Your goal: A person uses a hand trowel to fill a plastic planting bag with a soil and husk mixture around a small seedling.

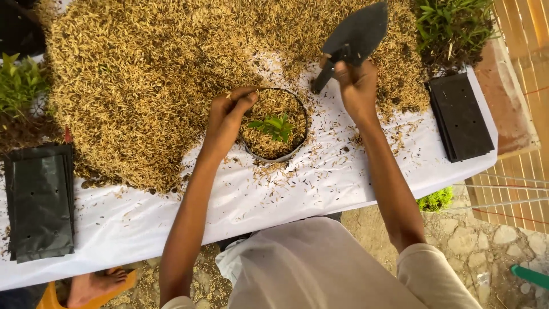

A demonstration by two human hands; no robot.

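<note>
1. Left hand (229,117): fingers curled, thumb and fingertips pinched on the left rim of the round black pot (274,126). Closed on the rim, nothing else in it.
2. Right hand (357,86): fist wrapped around the handle of a black trowel (354,40). Blade raised, pointing away from the person toward the far edge of the table, tilted up and to the right.
3. Pot sits near the middle of the white table cover (320,183), just at the near edge of the husk heap. It is full of husk to the brim; a small green seedling (274,127) stands upright in the centre.
4. Husk pile (148,74): big golden-brown heap covering the far half of the table, from the far left corner across to the right. Loose husks are scattered on the cover around the pot.
5. Stack of flat black grow bags (40,200) lies at the left edge. A second stack (460,117) lies at the right edge, well apart from the pot.
6. Green seedlings (452,26) are bunched at the far right corner, and more greenery (17,83) sits at the far left edge.
7. Below the near edge: another person's bare foot (97,283) on an orange sandal, bottom left, on the ground.
</note>
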